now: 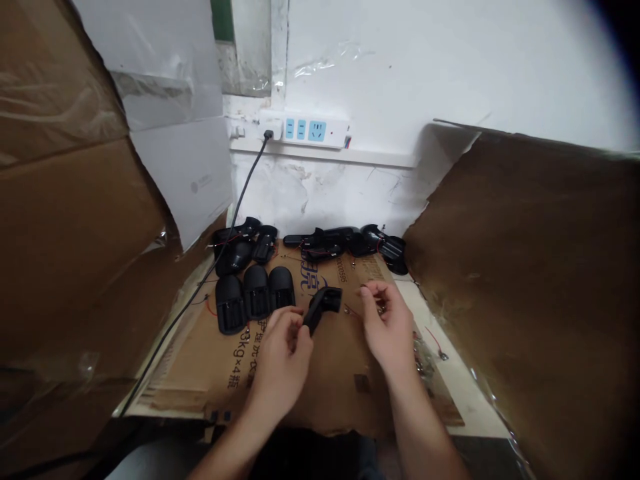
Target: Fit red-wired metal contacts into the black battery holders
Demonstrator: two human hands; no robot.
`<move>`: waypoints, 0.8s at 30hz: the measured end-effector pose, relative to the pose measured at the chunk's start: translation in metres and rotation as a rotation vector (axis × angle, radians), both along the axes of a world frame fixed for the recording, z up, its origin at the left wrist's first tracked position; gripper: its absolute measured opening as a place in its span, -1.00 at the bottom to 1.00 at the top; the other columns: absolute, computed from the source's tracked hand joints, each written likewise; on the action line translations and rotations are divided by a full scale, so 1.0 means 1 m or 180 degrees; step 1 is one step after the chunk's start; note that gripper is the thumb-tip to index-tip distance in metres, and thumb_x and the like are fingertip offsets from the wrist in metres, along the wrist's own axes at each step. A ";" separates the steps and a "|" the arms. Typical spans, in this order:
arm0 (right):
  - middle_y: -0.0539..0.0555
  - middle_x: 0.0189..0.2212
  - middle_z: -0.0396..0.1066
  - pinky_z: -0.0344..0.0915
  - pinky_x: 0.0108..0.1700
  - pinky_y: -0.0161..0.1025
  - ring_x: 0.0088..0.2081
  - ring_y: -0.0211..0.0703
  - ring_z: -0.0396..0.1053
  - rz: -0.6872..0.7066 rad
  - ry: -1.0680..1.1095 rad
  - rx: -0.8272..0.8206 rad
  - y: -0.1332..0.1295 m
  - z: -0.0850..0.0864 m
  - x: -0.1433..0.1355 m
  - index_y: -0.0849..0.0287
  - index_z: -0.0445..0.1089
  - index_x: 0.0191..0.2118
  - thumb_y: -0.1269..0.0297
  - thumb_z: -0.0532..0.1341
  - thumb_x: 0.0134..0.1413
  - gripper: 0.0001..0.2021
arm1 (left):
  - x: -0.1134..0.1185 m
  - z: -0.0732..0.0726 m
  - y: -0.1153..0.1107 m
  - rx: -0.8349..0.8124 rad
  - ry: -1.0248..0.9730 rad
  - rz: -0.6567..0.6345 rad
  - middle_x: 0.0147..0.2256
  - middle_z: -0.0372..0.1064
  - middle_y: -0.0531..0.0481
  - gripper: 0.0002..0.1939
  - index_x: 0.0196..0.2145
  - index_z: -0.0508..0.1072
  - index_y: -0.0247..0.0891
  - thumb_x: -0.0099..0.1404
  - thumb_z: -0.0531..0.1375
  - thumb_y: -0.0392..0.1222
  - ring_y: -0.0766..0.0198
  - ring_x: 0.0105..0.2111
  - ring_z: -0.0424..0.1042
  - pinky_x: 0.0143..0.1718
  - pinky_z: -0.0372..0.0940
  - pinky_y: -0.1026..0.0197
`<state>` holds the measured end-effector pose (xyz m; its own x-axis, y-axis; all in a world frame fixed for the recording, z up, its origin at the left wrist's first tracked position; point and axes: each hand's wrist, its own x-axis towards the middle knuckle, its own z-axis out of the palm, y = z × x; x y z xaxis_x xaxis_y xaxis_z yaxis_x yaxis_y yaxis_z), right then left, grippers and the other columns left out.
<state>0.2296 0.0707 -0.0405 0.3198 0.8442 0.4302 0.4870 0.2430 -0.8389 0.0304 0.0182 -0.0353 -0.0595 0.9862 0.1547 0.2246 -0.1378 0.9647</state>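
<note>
- Gripping a black plastic part (320, 305), a worker's left hand (287, 343) pinches its near end between thumb and curled fingers, leaving the hollow far end raised and tilted above a cardboard sheet (335, 367).
- Curling inward opposite, the right hand (387, 317) brings thumb and forefinger close together at the tips, beside the part but apart from it; whether those fingertips pinch anything cannot be told, the spot being too small.
- Lying in the gap between part and right hand is a short red wire (353, 311) with a small metal piece at one end.
- Standing side by side near the left hand are three black housings (257, 293), their hollow compartments facing the worker.
- Stretching along the wall, more black parts (325, 243) lie in a loose row, thin wires among them.
- Resting near the right wrist, small metal pieces (419, 353) are bunched at the sheet's edge; a second red wire (436, 341) lies farther right.
</note>
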 end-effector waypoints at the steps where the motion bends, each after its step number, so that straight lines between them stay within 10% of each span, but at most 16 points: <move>1: 0.09 -0.25 0.51 0.34 -0.16 -0.13 -0.23 -0.02 0.45 0.0238 0.0272 0.0046 -0.004 0.002 -0.007 0.12 0.46 -0.08 0.06 0.20 0.44 -0.77 | -0.002 0.000 0.002 -0.0176 -0.0560 -0.0048 0.10 0.41 -0.22 -0.80 -0.27 0.49 -0.24 0.47 0.16 -0.12 0.07 -0.06 0.54 -0.09 0.49 0.07; 5: 0.04 -0.24 0.52 0.34 -0.14 -0.20 -0.22 -0.11 0.47 0.1125 0.0087 0.0140 -0.023 0.008 -0.038 0.07 0.49 -0.07 0.18 0.20 0.49 -0.85 | -0.009 0.004 0.005 -0.0472 -0.2061 -0.0319 -0.03 0.52 -0.14 -0.80 -0.17 0.60 -0.27 0.34 0.26 -0.12 0.16 -0.17 0.52 -0.14 0.47 0.17; 12: 0.03 -0.18 0.58 0.36 -0.12 -0.21 -0.19 -0.12 0.51 0.1353 -0.0465 0.0345 -0.033 0.011 -0.059 0.06 0.49 -0.02 0.35 0.18 0.45 -0.86 | -0.008 0.010 0.004 -0.0905 -0.2557 0.0144 -0.24 0.53 -0.10 -0.57 -0.23 0.65 -0.31 0.15 0.48 0.13 0.17 -0.25 0.47 -0.36 0.44 0.25; 19: 0.04 -0.16 0.54 0.35 -0.09 -0.18 -0.12 -0.10 0.49 0.1255 -0.0039 0.0075 -0.026 0.010 -0.041 0.05 0.52 -0.02 0.20 0.16 0.54 -0.81 | -0.009 0.005 -0.002 -0.1085 0.0125 -0.0705 -0.53 0.44 -0.05 -0.47 -0.48 0.53 -0.26 0.42 0.19 0.24 0.18 -0.50 0.40 -0.41 0.24 0.16; 24: 0.07 -0.18 0.51 0.34 -0.05 -0.13 -0.09 -0.08 0.48 0.1785 -0.0399 -0.0091 -0.026 0.018 -0.033 0.06 0.59 -0.05 0.25 0.16 0.54 -0.78 | -0.026 0.023 -0.005 -0.0108 0.1721 -0.0189 -0.43 0.54 -0.10 -0.58 -0.46 0.57 -0.22 0.48 0.20 0.04 0.12 -0.39 0.47 -0.29 0.19 0.10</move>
